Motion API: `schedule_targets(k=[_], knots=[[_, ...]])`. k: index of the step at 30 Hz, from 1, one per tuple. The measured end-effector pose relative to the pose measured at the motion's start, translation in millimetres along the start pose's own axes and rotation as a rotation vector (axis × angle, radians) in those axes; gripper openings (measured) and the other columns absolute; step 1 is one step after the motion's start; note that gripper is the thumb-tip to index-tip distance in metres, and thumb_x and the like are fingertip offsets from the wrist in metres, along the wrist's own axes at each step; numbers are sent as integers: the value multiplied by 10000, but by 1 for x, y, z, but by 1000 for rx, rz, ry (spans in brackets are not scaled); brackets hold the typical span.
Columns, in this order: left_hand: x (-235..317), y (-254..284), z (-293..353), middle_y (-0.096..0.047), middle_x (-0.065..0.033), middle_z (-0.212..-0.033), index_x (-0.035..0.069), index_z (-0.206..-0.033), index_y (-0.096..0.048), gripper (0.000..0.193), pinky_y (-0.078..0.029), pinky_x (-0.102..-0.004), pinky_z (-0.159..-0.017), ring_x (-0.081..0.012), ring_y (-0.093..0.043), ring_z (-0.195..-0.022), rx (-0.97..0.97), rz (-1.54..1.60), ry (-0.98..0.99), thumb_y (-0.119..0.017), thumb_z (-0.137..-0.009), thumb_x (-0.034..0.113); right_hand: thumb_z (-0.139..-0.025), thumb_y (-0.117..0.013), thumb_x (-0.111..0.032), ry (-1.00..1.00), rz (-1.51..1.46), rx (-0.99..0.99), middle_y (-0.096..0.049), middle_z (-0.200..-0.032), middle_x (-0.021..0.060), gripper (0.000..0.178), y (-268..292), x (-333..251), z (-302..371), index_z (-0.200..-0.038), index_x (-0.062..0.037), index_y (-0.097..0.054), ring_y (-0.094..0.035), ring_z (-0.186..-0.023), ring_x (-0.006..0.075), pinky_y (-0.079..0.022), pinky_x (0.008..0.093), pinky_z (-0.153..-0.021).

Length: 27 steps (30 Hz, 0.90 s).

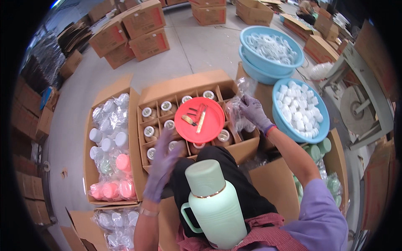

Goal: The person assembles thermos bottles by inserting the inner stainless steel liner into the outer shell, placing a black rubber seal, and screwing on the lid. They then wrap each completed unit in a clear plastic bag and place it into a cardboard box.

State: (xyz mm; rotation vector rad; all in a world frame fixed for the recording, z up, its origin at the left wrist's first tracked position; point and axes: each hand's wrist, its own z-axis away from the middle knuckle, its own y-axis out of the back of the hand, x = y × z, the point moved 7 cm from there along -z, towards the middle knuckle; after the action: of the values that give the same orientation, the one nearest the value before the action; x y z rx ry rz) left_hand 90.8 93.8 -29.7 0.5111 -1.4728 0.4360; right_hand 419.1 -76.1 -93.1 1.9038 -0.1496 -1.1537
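A mint-green thermos jug [215,209] with a side handle and a ribbed cap lies tilted across my lap, touched by neither hand. My right hand [254,111], in a grey-purple glove, pinches a crumpled clear plastic bag [237,116] over the right end of a divided carton [188,81]. My left hand [162,167], gloved alike and smeared by motion, is held with its fingers apart and nothing in them, left of my knees. A red round tray [184,129] rests on the carton, bearing a brush and small dark pieces. White-topped bottles [149,131] stand in the carton's compartments.
At the left stands a carton of bagged white and pink jugs [110,190]. Blue basins hold white rings [271,50] and white caps [298,111]. More green jugs [333,184] sit in a right-hand carton. A metal-framed machine [360,100] and stacked boxes [144,21] stand beyond.
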Motion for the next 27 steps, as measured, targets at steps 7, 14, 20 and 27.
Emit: schedule_targets(k=[7, 14, 20, 27], knots=[[-48, -64, -95, -576, -192, -1286, -92, -1464, -346, 734, -504, -303, -968, -262, -599, -1147, 122, -75, -105, -732, -893, 162, -861, -687, -158, 152, -671, -65, -500, -749, 43, 221, 30, -152, 54, -858, -41, -499, -463, -654, 145, -431, 310, -620], [-17, -20, -3, -701, -100, -1103, -31, -1258, -632, 339, -580, -283, -831, -154, -691, -984, -6, 639, 101, -561, -936, 51, -824, -700, -183, 180, 435, -320, -595, -1078, 162, 231, -16, -100, 106, -996, -69, -596, -663, -901, 351, -555, 440, -776], [0, -14, 134, -693, -179, -1181, -13, -1450, -470, 655, -508, -349, -922, -226, -661, -1074, 48, -310, -81, -637, -862, 224, -762, -703, -135, 571, -345, 43, -555, -924, 152, 279, 60, -160, 192, -975, -21, -562, -558, -826, 343, -493, 433, -764], [-32, -41, 243, -668, -184, -1195, -9, -1343, -593, 407, -518, -375, -961, -223, -616, -1157, 269, -390, -122, -624, -960, 126, -726, -679, -119, 703, -94, -285, -594, -1004, 69, 255, 21, -118, 339, -970, -113, -604, -595, -1037, 281, -401, 511, -1103]])
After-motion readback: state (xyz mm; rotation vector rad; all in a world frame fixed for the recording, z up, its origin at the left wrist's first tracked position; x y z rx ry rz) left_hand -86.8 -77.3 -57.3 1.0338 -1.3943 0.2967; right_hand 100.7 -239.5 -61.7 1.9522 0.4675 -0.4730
